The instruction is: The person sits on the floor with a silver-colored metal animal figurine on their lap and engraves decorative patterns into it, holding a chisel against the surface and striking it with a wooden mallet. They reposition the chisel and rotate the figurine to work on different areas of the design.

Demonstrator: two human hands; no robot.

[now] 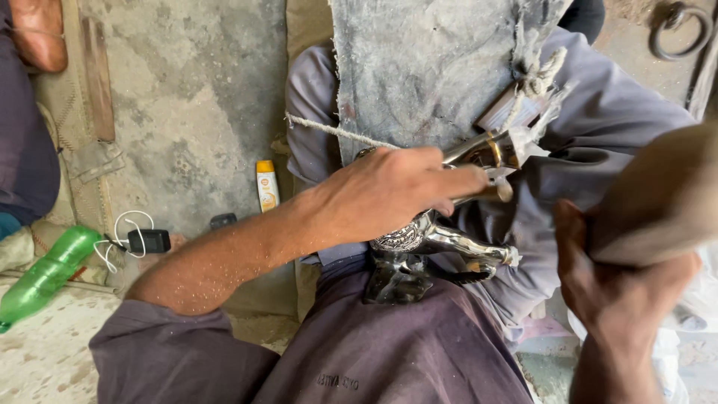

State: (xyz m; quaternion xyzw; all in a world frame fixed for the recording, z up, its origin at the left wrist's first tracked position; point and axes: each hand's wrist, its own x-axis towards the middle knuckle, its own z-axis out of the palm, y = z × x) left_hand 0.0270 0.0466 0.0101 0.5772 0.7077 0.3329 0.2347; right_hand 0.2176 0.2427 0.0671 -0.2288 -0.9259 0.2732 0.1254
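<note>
My left hand (393, 191) grips a shiny, embossed metal figurine (434, 239) that rests on my lap over a grey cloth apron (426, 67). Its silver legs stick out to the right below my fingers, and a brass-coloured part (490, 150) shows beyond my fingertips. My right hand (613, 288) is raised at the right edge and closed around a blurred, tan, rounded object (662, 198), held apart from the figurine. A frayed cord (336, 131) crosses the apron.
A green plastic bottle (45, 273) lies at the left on the dusty floor, near a black charger with white cable (146, 241). A small orange-and-white tube (267, 185) stands by my knee. Another person's clothed side (26, 157) is at the far left.
</note>
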